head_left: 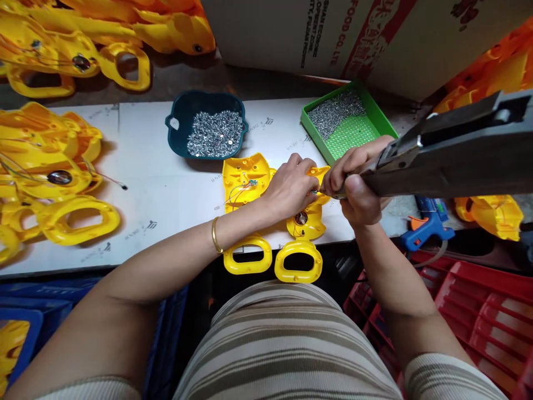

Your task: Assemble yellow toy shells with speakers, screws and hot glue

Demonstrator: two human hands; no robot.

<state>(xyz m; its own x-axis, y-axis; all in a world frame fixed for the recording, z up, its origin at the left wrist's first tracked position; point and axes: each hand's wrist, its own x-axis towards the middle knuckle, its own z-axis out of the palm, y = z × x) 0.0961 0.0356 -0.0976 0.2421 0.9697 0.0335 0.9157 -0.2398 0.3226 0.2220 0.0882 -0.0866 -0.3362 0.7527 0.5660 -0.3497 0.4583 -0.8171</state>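
My right hand is wrapped around the front end of a dark power screwdriver, whose body reaches off to the right. Its tip points left into a yellow plastic shell half, which has a round speaker-like part in it. Over that same shell my left hand is bent down, fingertips pinched close to the tip; what they hold is too small to make out. Partly under my left wrist lies another yellow shell half with a small green circuit board and thin wires. Both shells have ring-shaped handles toward me.
Behind the shells stand a dark teal tub and a green tray, both with many small screws. More yellow shells are piled at left. A blue glue gun and a red crate are at right. A large carton stands behind.
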